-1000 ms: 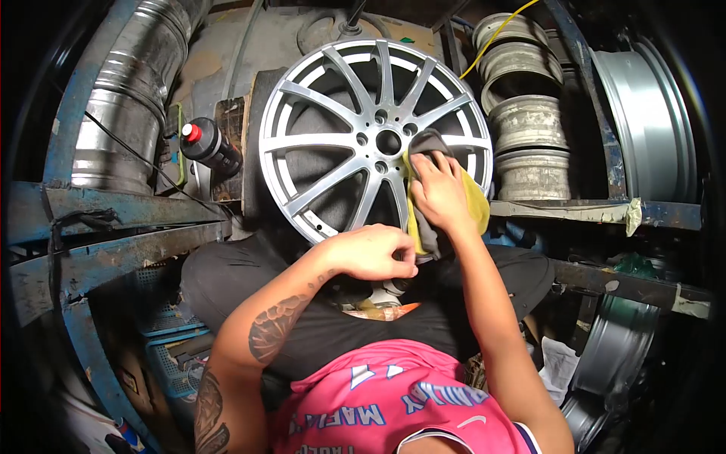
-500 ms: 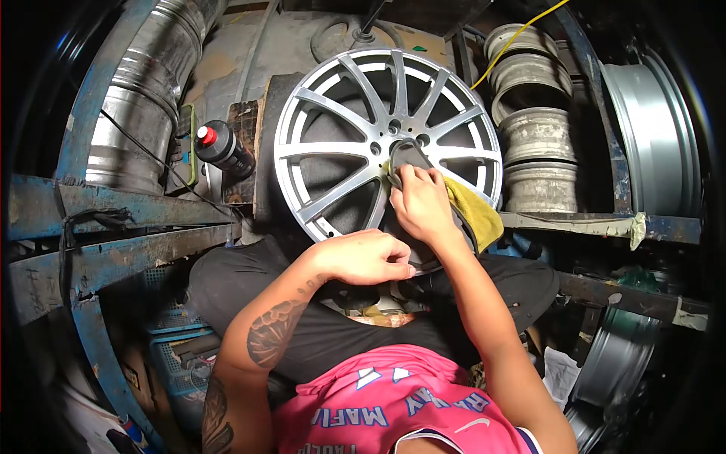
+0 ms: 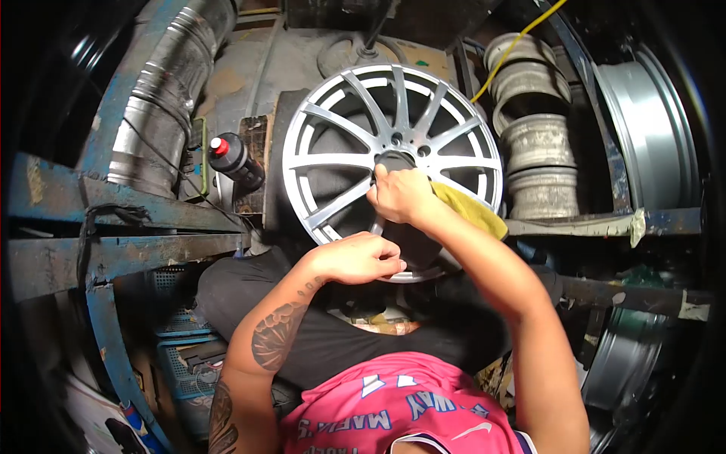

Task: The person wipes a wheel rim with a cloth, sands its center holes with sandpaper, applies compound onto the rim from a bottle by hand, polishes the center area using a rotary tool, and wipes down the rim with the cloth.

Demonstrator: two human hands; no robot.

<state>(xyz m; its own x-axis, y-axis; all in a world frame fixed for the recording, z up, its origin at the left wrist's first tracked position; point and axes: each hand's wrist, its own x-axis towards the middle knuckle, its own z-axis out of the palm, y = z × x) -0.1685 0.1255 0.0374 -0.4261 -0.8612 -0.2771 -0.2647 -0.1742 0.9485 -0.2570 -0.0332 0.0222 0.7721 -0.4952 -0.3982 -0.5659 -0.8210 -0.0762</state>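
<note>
A silver multi-spoke alloy wheel (image 3: 333,160) lies face up in front of me, over my crossed legs. My right hand (image 3: 401,195) is closed just below the hub, its fingers curled on a dark flexible sheet (image 3: 396,160) that may be sandpaper. Part of that sheet is hidden under the palm. A yellow cloth (image 3: 473,216) hangs out from beneath the wrist across the right-hand spokes. My left hand (image 3: 359,259) rests on the wheel's lower-left edge, fingers curled over the rim; the fingertips are partly hidden.
A black bottle with a red cap (image 3: 235,160) stands left of the wheel. Stacked wheel barrels (image 3: 538,140) and a large silver rim (image 3: 646,136) stand on the right. Blue metal frames (image 3: 113,200) flank me. A yellow cable (image 3: 522,45) runs along the upper right.
My right hand has shifted slightly left and down, turning over the dark sheet. The left hand keeps its place at the rim. The view has shifted a little.
</note>
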